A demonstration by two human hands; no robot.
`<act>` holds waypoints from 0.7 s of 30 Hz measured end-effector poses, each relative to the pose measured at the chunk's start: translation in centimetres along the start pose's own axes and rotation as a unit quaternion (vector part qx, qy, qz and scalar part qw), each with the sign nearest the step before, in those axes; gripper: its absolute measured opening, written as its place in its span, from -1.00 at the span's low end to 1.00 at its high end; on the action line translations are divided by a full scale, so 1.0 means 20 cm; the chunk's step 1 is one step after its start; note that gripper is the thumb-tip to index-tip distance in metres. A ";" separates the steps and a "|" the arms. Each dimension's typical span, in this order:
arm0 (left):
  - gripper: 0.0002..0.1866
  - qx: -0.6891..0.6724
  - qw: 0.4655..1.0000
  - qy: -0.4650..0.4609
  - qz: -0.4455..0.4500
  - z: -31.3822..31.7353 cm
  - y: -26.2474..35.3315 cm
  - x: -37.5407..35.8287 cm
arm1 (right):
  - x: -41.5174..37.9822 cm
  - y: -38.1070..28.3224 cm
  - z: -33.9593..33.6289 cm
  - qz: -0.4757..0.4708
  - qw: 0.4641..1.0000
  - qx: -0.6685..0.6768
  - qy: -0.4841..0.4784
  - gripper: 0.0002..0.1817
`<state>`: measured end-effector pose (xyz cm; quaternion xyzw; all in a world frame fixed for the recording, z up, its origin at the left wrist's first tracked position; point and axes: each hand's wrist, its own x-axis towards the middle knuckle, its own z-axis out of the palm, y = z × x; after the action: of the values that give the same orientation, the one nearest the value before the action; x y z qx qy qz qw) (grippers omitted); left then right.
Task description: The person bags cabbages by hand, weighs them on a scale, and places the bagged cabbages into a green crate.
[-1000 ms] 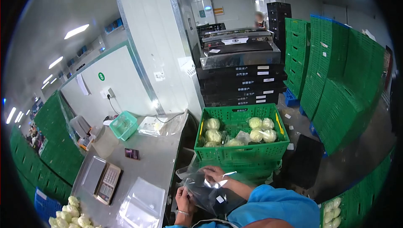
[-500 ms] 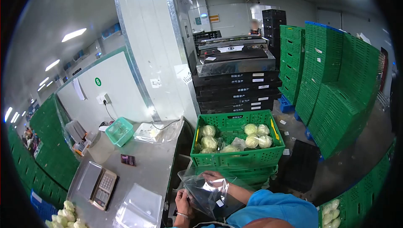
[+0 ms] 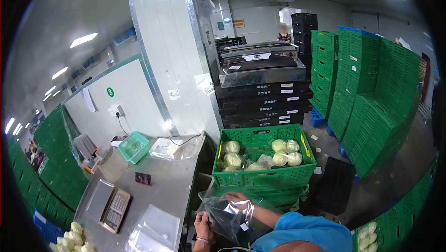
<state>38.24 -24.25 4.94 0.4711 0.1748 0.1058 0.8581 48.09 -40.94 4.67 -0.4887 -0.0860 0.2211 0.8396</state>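
A clear plastic bag (image 3: 226, 216) with a small white label is stretched between my two hands, low in the middle of the view. My left hand (image 3: 203, 227) pinches its left edge, with a band round the wrist. At the bag's upper edge is my right hand (image 3: 236, 198), fingers curled on the film and partly seen through it. Just beyond the hands stands a green crate (image 3: 263, 176) holding several pale round cabbages (image 3: 279, 145), some in clear wrap. A pile of flat clear bags (image 3: 155, 231) lies on the metal table to the left.
On the metal table (image 3: 173, 170) are a scale (image 3: 110, 205), a phone (image 3: 143, 178) and a teal basket (image 3: 134, 145). A wrapping machine (image 3: 261, 64) tops stacked black crates behind. Tall green crate stacks (image 3: 357, 73) stand right; a person (image 3: 283, 33) is at the back.
The view has shifted slightly, so the scene sits a little lower and to the right. Both hands keep their places on the bag, the right hand a touch further along its upper edge.
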 end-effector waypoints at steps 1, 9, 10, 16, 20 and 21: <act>-0.87 -0.001 1.000 0.000 0.000 0.01 0.01 -0.01 | 0.00 0.01 0.00 -0.005 1.000 0.004 -0.007 -0.80; -0.88 -0.008 1.000 0.007 0.004 0.01 -0.01 -0.01 | 0.01 0.02 -0.02 -0.007 1.000 0.006 -0.004 -0.81; -0.88 -0.007 1.000 0.006 0.009 0.01 -0.01 -0.01 | 0.02 0.04 -0.03 -0.015 1.000 0.002 -0.015 -0.80; -0.87 0.005 1.000 0.003 -0.003 0.02 0.01 -0.03 | -0.02 -0.02 0.01 -0.005 1.000 0.001 -0.012 -0.80; -0.92 -0.001 1.000 -0.009 -0.016 0.00 0.04 -0.05 | -0.03 -0.04 0.03 0.041 0.998 -0.038 -0.002 -0.80; -0.92 0.020 1.000 -0.017 -0.003 -0.01 0.04 -0.04 | -0.04 -0.05 0.04 0.045 0.999 -0.025 -0.003 -0.80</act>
<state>37.32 -23.92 5.70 0.4896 0.1636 0.0913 0.8516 47.42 -41.12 5.96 -0.5123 -0.0717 0.2575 0.8162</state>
